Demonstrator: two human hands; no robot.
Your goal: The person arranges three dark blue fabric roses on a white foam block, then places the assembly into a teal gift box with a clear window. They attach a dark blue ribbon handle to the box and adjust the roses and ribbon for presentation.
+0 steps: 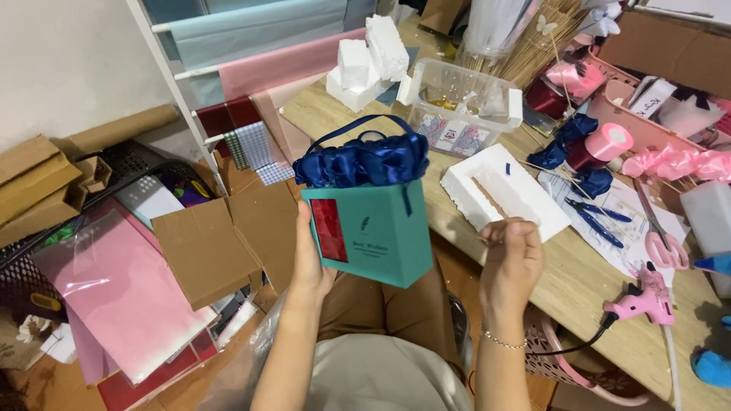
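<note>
Both forearms came up from the near edge, bare. The left hand (pixel 311 262) was raised left of centre, palm turned right, fingers hidden, thumb wrapped round the near side in a clamp. The right hand (pixel 512 259) sat further right, back toward the camera, fingers curled in loosely, a thin bracelet on the wrist.

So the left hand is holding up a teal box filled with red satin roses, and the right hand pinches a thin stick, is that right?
Not quite: the satin roses are dark blue, not red. The head view shows the left hand holding up the teal box and the right hand pinching a thin stick.
</note>
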